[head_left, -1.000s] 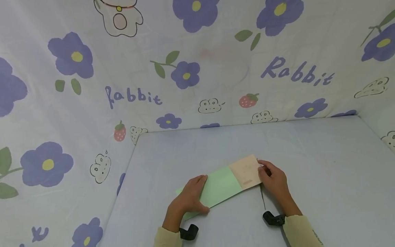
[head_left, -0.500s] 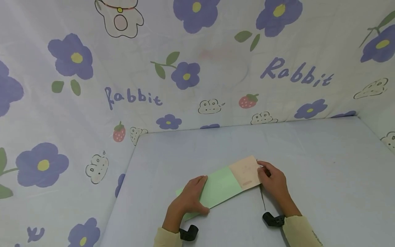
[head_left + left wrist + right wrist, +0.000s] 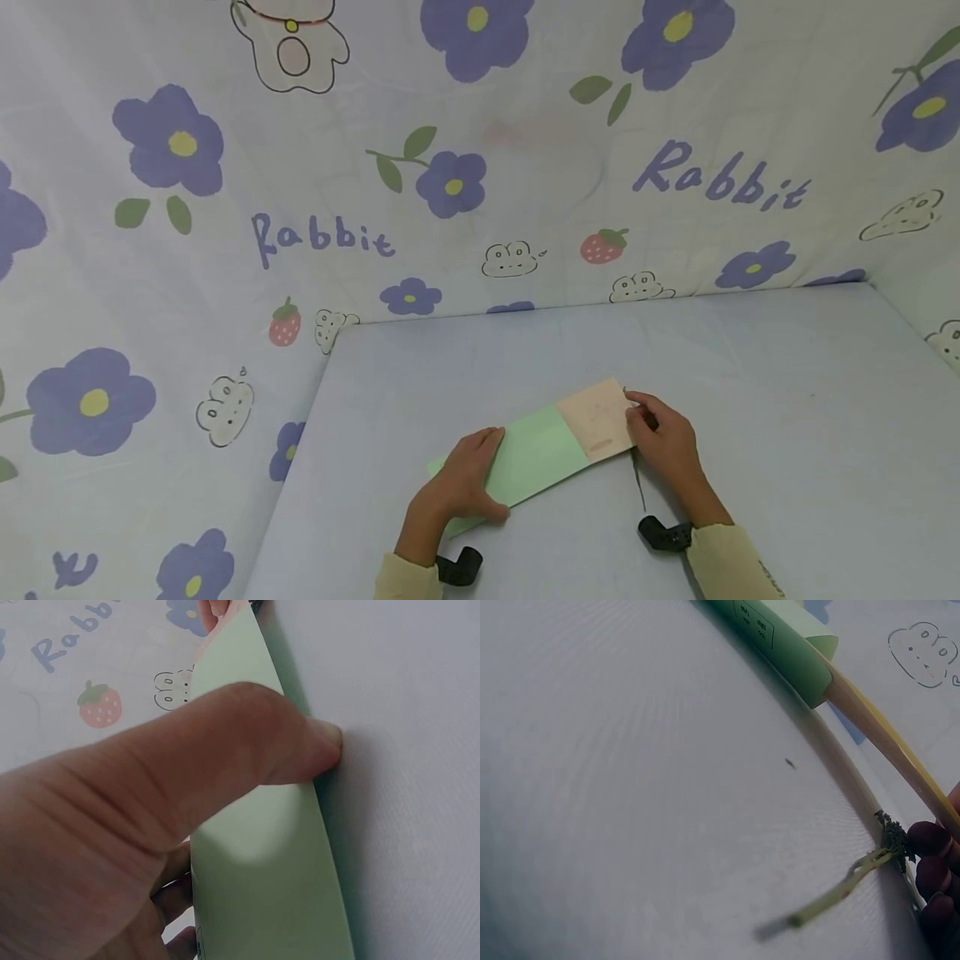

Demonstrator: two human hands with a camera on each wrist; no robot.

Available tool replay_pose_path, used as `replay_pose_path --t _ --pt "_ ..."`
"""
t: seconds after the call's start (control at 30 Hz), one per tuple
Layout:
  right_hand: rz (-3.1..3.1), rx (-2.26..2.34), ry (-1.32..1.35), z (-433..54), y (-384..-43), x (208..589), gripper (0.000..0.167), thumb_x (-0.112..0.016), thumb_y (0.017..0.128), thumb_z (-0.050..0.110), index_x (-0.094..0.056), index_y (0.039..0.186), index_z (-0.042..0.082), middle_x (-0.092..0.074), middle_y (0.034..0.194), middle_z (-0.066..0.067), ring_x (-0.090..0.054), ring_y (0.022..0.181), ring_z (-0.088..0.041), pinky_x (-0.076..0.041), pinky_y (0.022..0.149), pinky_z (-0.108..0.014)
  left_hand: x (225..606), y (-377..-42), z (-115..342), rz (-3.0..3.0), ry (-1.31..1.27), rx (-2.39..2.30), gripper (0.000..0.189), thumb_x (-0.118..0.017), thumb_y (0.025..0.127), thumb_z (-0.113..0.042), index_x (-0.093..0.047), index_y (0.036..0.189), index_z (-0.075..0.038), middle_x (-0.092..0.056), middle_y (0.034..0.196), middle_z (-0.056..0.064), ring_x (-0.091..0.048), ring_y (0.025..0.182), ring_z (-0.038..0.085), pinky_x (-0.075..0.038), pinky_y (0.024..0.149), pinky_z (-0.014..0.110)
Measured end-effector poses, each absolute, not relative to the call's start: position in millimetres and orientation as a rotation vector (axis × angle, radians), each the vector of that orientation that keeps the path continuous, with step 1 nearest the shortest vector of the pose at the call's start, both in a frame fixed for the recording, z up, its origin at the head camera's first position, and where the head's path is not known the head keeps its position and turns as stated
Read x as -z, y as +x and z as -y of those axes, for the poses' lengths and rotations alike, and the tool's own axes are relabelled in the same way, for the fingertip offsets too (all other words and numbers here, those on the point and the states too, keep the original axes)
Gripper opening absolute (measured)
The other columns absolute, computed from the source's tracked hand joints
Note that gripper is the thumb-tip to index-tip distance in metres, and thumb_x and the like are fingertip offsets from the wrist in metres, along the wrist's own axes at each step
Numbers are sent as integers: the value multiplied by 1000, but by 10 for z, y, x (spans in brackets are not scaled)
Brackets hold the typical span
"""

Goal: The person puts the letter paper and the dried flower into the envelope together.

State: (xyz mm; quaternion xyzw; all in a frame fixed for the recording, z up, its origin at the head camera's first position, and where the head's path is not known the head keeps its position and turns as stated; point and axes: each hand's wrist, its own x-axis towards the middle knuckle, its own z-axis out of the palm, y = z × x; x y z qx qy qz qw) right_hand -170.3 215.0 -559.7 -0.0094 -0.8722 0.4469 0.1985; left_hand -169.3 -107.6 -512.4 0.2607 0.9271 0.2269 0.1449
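A long flat paper piece, green (image 3: 536, 454) with a peach end (image 3: 600, 421), lies slanted between my hands in the head view. My left hand (image 3: 465, 479) grips the green part across its width, the thumb (image 3: 225, 750) hooked over the near edge and the other fingers at the far edge. At the peach end my right hand (image 3: 667, 433) pinches the edge with curled fingers (image 3: 934, 877). Right beside those fingertips is a plant sprig (image 3: 847, 881) with dark crumpled leaves, its stem pointing toward my body. Seen from the right wrist, the green paper (image 3: 780, 652) folds around the peach strip (image 3: 885, 739), and small print shows on it.
Pale cloth covers the table (image 3: 787, 417). Behind and to the left rises a cloth wall (image 3: 540, 167) with purple flowers, strawberries and "Rabbit" lettering. Black wrist cameras (image 3: 459, 567) sit below each hand. A tiny dark speck (image 3: 790, 763) lies on the cloth.
Both hands and the paper piece stay practically in place. The cloth pattern on the left side has drifted a little to the left.
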Motion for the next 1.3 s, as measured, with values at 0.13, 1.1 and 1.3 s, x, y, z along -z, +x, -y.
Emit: replay_pose_path --t 0.13,1.1,1.3 --pt "2439 -1251 -36 -2147 -1706 5601 27 -61 98 10 -70 123 3 -64 85 -5 -51 72 -16 -43 63 -29 5124 -1693 1078 -2671 753 -647 108 -88 70 -29 -29 157 -2 -34 157 12 -30 144 30 -29 114 45" --pt "2431 -1243 -49 -2145 -1723 5606 27 -60 98 11 -71 122 3 -64 83 -5 -50 69 -15 -41 61 -29 5137 -1692 1084 -2661 744 -659 109 -88 70 -29 -28 158 -3 -32 158 11 -29 145 29 -29 114 45" --pt "2429 -1243 -51 -2142 -1718 5608 27 -61 97 9 -71 121 3 -64 82 -5 -51 70 -16 -42 61 -29 5135 -1693 1085 -2661 748 -651 109 -88 71 -30 -28 158 -4 -32 158 11 -28 145 29 -29 114 45"
